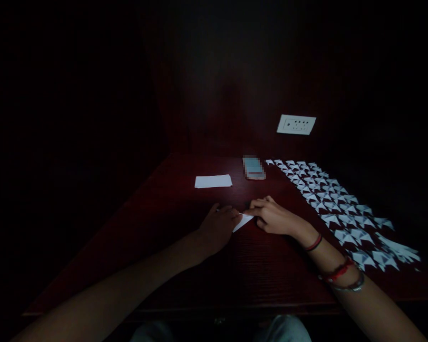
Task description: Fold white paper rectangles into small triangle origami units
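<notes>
Rows of folded white paper shapes (331, 220) spread over the red-brown table (178, 204) to the right of the phone (254, 167) and down toward the person, seemingly finished pieces, while a small white paper (243, 221) on the near side of the phone looks partly folded. Left of the phone and slightly nearer lie flat white sheets (213, 181), stacked and apparently unfolded; how many is impossible to tell. By that reading, much folding is done, with the piece in hand and those flat sheets left. The left hand (218, 227), nearer than the phone and to its left, has its fingers bent and close together, tips on the small paper's left part. The right hand (274, 217), nearer than the phone and to its right, reaches the paper's upper right corner with a forefinger, its other fingers curled loosely. Whether either hand pinches the paper or merely presses it, I cannot tell.
</notes>
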{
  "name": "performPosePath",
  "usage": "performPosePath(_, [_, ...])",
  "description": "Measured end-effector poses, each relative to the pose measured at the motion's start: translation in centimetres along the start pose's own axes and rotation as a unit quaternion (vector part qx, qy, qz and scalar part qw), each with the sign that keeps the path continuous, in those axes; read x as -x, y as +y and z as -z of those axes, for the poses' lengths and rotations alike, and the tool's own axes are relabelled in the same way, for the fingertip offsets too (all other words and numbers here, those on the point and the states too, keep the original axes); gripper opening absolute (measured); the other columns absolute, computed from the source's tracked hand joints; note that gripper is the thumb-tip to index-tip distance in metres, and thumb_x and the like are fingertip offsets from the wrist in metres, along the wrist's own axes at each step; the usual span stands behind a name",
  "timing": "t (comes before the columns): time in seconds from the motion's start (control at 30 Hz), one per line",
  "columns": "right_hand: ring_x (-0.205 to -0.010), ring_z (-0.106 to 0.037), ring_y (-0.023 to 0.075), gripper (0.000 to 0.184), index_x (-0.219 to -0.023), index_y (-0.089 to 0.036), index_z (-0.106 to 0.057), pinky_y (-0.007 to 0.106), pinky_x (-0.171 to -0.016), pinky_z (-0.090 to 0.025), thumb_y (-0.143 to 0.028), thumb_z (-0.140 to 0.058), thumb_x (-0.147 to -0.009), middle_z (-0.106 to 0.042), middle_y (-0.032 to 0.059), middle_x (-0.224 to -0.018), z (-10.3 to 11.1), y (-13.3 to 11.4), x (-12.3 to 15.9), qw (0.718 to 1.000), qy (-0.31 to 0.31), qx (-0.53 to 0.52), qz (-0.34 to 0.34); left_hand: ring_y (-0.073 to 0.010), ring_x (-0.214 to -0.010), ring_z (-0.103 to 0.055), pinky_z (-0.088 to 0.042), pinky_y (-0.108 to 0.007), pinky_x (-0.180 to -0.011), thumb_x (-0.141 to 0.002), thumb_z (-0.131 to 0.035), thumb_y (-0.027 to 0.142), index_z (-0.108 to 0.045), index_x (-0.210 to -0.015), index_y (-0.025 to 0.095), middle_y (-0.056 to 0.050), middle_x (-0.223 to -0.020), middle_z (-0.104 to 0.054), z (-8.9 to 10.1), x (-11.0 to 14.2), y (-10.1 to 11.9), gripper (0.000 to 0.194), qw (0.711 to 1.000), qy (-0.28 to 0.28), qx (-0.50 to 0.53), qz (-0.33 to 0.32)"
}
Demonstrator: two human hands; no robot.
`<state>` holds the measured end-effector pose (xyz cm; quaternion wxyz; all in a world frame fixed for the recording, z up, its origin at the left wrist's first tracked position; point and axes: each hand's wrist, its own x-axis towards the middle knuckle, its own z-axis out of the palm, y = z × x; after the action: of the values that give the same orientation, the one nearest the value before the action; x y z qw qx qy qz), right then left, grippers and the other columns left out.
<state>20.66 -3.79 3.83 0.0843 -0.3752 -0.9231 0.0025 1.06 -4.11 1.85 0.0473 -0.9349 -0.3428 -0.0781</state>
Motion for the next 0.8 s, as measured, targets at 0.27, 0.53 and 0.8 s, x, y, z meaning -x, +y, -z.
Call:
performPosePath(0.27, [-0.077, -0.043, 0.0154, 0.045, -0.107, -0.027, -0.051, 0.031, -0.071, -0.024, -0.009, -0.044, -0.067, -0.049, 0.0037, -0.082, -0.15, 0.42, 0.08, 0.999, -0.001, 0.032, 0.01, -0.0236, -0.107, -0.037, -0.019, -0.047, -0.089, -0.076, -0.032, 0.006, -0.043, -0.112, 0.021, -0.004, -0.112, -0.047, 0.18, 0.22, 0.09, 0.04, 1.0, -0.011, 0.007, 0.023])
performPosePath(0.53, [-0.078, -0.044, 0.0156, 0.047, -0.112, -0.028, -0.047, 0.032, -0.071, -0.025, -0.012, -0.043, -0.067, -0.048, 0.0041, -0.084, 0.12, 0.52, 0.23, 0.998, -0.014, 0.047, 0.026, -0.0213, -0.104, -0.04, -0.019, -0.044, -0.089, -0.076, -0.029, 0.005, -0.042, -0.111, 0.018, -0.005, -0.112, -0.048, 0.19, 0.37, 0.04, 0.04, 1.0, -0.001, 0.015, 0.004])
performPosePath(0.8, [-0.078, -0.044, 0.0161, 0.048, -0.113, -0.027, -0.046, 0.032, -0.071, -0.027, -0.012, -0.044, -0.067, -0.048, 0.0053, -0.086, -0.05, 0.39, 0.21, 0.997, -0.02, 0.066, 0.027, -0.0203, -0.103, -0.041, -0.019, -0.043, -0.089, -0.075, -0.03, 0.004, -0.045, -0.108, 0.015, -0.007, -0.111, -0.049, 0.85, 0.25, -0.09, 0.038, 0.999, -0.021, 0.025, -0.014])
